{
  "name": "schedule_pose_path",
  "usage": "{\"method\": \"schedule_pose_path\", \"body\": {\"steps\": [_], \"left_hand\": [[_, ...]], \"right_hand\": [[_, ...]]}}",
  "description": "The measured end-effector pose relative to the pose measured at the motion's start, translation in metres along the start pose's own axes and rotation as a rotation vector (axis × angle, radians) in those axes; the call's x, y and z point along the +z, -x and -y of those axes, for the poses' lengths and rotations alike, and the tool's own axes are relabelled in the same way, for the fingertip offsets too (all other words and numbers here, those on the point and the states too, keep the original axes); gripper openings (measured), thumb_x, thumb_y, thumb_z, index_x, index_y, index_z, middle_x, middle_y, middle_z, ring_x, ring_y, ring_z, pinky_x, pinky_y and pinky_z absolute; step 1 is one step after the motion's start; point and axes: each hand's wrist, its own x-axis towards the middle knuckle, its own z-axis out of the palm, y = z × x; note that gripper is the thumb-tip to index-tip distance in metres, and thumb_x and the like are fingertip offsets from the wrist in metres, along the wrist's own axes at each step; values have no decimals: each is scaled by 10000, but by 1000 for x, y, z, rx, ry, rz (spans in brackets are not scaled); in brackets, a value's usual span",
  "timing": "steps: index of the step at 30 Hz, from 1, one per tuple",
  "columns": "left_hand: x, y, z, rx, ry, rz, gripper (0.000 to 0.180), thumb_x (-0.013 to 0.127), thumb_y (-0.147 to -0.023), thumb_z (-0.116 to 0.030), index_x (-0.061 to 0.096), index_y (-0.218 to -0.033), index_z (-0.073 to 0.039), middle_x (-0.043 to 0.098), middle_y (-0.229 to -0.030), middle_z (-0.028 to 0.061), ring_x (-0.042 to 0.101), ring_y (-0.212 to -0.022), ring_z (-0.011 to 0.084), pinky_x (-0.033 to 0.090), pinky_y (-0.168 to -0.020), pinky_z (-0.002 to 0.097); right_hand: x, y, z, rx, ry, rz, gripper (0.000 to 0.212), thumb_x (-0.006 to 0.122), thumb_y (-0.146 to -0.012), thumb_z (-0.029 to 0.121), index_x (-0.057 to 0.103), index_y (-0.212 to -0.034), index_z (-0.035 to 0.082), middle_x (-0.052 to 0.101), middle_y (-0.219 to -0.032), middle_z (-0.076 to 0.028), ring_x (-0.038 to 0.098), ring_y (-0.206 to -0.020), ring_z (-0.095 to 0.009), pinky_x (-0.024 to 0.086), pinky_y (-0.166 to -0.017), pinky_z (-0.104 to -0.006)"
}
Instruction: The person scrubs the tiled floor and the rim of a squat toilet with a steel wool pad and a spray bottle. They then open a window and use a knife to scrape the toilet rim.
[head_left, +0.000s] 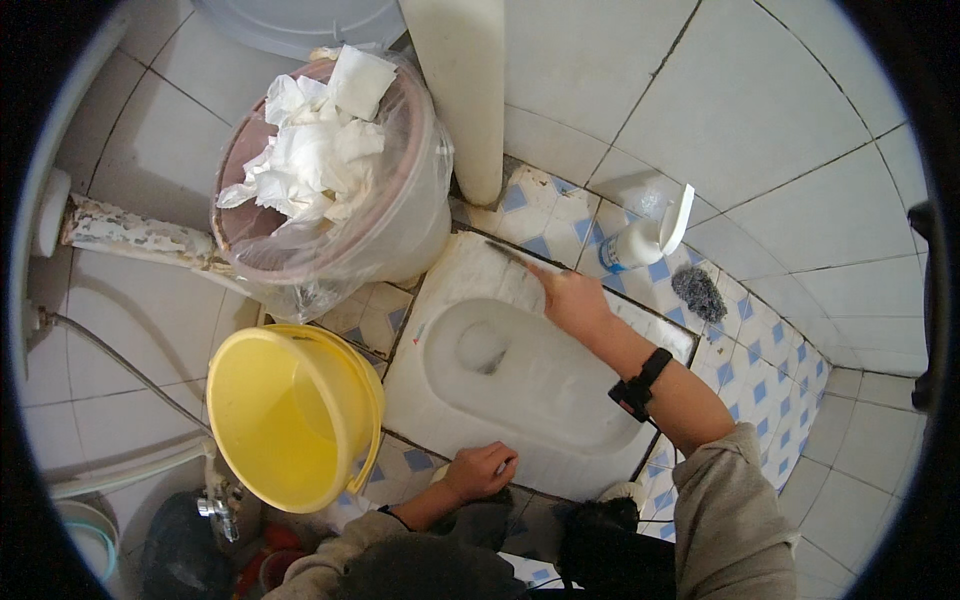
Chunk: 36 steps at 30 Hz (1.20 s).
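A white squat toilet [630,415] is set in the floor in front of me. My right hand [578,305] reaches over its far side, closed around a thin dark strip-like tool [510,254]. The tool lies against the toilet's far rim, and its exact kind does not show. My left hand [482,470] rests by the near rim with curled fingers. Something small may sit in that fist, but I cannot make it out. Beyond my right hand, a white bottle [632,246] with a white top stands on the tiles, beside a grey scouring pad [699,293].
A yellow bucket [235,415] stands left of the toilet. Behind it is a lined waste bin [410,215] heaped with crumpled tissues [320,160]. A white pipe [465,100] rises at the back. A metal tap [218,508] and hose [130,365] are at the left wall.
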Motion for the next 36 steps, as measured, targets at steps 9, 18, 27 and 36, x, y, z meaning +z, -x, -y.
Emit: {"method": "schedule_pose_path", "body": {"steps": [9, 18, 27, 36], "left_hand": [[-1, 0, -1, 9, 3, 0, 88, 667, -875, -145, 626, -897, -70, 635, -791, 76, 646, -624, 254, 512, -552, 356], [1, 0, -1, 10, 29, -19, 71, 669, -868, -137, 630, -883, -80, 637, -798, 83, 648, -632, 261, 513, -555, 363], [1, 0, 1, 57, 8, -25, 93, 670, -877, -140, 634, -903, -59, 638, -777, 87, 632, -586, 234, 506, -534, 347], [-1, -1, 0, 36, 10, 0, 90, 667, -876, -128, 622, -904, -55, 620, -763, 83, 627, -572, 220, 501, -522, 340]], "right_hand": [[1, 0, 5, -53, -12, -166, 543, 556, -820, 59, 600, -1346, 188, 650, -728, -178, 661, -654, -344, 527, -585, -451], [0, -2, 10, -85, 56, 1, 633, 582, -809, 83, 496, -1433, 145, 667, -815, -180, 679, -717, -317, 535, -601, -450], [8, 10, 7, 8, 29, -95, 552, 566, -854, 73, 565, -1387, 215, 648, -711, -164, 654, -646, -340, 536, -608, -467], [24, 3, 4, 54, -176, 71, 523, 525, -863, 91, 572, -1366, 225, 684, -824, -214, 675, -744, -397, 541, -664, -520]]}}
